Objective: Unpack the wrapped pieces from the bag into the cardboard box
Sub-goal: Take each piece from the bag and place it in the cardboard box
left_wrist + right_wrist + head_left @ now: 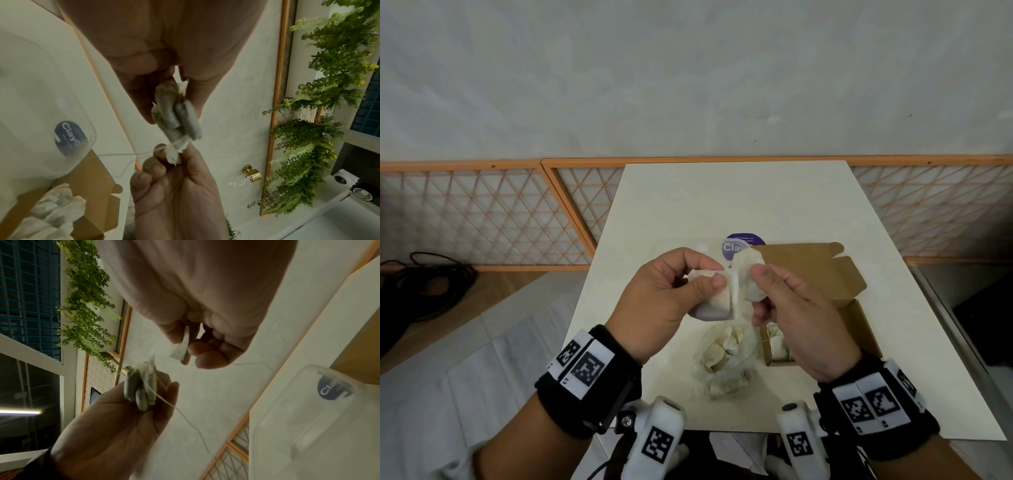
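Above the white table (722,198), my left hand (714,274) pinches a white wrapped piece (714,301) between thumb and fingers; the left wrist view shows its greyish rolls (179,116). My right hand (756,291) pinches a white paper part (751,274) right beside it, at the bundle's end (174,151). A thin string (185,415) hangs from the bundle. Below the hands lies the clear bag (726,363) with several wrapped pieces inside. The open cardboard box (863,329) stands to its right, lid flap (811,270) folded back, with wrapped pieces (777,342) inside.
A clear plastic container with a purple round label (743,245) lies behind the hands. Orange lattice panels (482,216) line the wall base. Black cables (431,274) lie on the floor at left. Two white marker-tagged handles (661,438) stick up at the table's near edge.
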Demonstrator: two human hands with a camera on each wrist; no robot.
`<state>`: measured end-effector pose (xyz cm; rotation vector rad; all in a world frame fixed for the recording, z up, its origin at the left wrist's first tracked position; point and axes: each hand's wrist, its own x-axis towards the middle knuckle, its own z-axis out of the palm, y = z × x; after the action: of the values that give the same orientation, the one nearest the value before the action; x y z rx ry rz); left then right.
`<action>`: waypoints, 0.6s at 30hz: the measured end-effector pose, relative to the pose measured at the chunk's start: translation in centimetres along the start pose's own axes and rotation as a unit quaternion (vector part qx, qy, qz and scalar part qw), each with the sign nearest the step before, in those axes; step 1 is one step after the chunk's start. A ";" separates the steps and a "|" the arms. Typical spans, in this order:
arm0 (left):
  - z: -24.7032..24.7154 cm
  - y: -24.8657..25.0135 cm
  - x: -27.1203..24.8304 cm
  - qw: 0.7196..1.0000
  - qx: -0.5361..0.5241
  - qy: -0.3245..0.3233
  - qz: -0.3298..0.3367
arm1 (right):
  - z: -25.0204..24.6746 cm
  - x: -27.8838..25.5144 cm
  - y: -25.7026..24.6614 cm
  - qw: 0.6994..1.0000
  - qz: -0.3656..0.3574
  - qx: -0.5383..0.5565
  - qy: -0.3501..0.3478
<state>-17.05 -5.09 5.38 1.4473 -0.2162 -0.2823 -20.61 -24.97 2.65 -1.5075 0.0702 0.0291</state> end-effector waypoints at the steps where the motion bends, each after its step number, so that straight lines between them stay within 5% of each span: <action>1: 0.2 0.0 0.0 1.000 -0.002 -0.005 0.000 | 0.0 0.0 0.0 1.000 -0.004 -0.003 -0.004; 18: 1.0 -0.6 0.5 1.000 0.005 -0.017 0.001 | 0.0 -0.5 -0.6 0.995 -0.044 -0.078 -0.033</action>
<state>-16.91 -6.27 4.90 1.4525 -0.2465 -0.3053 -21.07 -25.01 3.26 -1.6640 -0.0535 0.0134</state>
